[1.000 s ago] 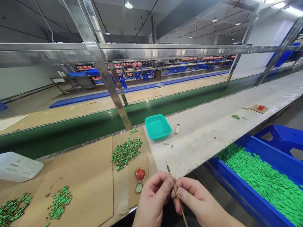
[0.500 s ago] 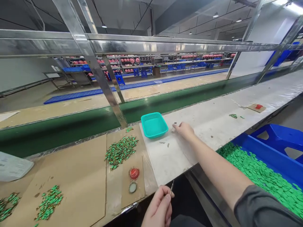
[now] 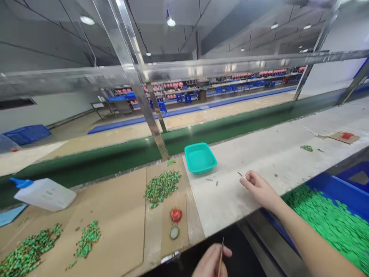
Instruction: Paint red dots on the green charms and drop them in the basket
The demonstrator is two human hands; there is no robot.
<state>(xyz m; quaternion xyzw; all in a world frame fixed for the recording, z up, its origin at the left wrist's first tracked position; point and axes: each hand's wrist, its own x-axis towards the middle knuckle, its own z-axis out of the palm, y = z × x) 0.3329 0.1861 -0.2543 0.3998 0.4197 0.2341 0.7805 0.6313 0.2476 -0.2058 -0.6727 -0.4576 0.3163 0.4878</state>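
Slender tool [image 3: 221,258] and pointed sliver [image 3: 239,174], both held

Left hand [image 3: 211,261]: closed around slender tool, tip upward, nearest part of scene. Right hand [image 3: 258,188]: pinched on pointed sliver, over white worktop [image 3: 221,207]; remainder hidden by fingers, kind not tellable. Teal plastic basket [image 3: 201,158]: left of right hand, farther off; small grey scraps [image 3: 217,183] just nearer. Green-and-gold pieces [image 3: 163,186]: several heaps, left, on brown cardboard [image 3: 118,219]. Red-filled cap [image 3: 176,215]: just beyond pale cap [image 3: 174,232]. Translucent bottle [image 3: 49,194], blue-topped: left. Blue bin [image 3: 340,189]: right, below worktop level, holding green discs [image 3: 331,223].
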